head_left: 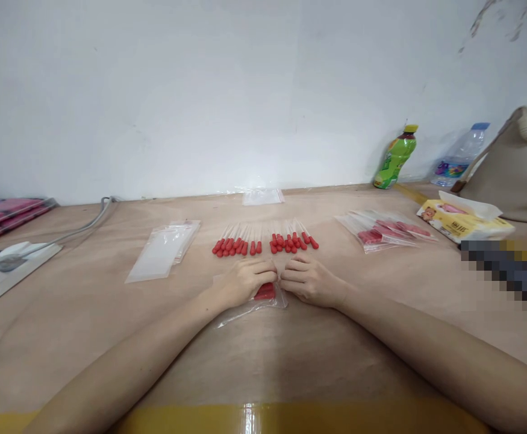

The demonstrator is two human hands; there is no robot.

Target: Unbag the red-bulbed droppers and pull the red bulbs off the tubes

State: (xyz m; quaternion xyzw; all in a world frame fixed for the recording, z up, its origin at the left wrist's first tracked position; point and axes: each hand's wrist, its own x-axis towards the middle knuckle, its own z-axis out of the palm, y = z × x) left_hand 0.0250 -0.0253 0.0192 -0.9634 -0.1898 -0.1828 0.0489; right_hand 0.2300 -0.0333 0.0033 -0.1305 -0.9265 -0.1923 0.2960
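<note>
Clear plastic zip bag (235, 314) with red dropper bulbs (264, 292) inside lies flat on the brown-covered table (303, 361), directly in front of the person. The left hand (253, 281) rests over it, fingers bent across its upper part; whether they pinch the film is hidden. The right hand (309, 279) is curled at the bag's right edge, its fingertips close against the left ones; I cannot tell whether it grips the plastic.

Just beyond the hands lie two clusters of red-bulbed droppers, a left cluster (236, 245) and a right cluster (289, 243), clear stems pointing toward the wall (191, 96). Flat, unfilled bags (152, 253) lie to the left, bags holding red bulbs (383, 234) to the right. Farther right are a yellow tissue pack (459, 222), a green-labelled bottle (396, 160) and a blue-capped bottle (458, 160).
</note>
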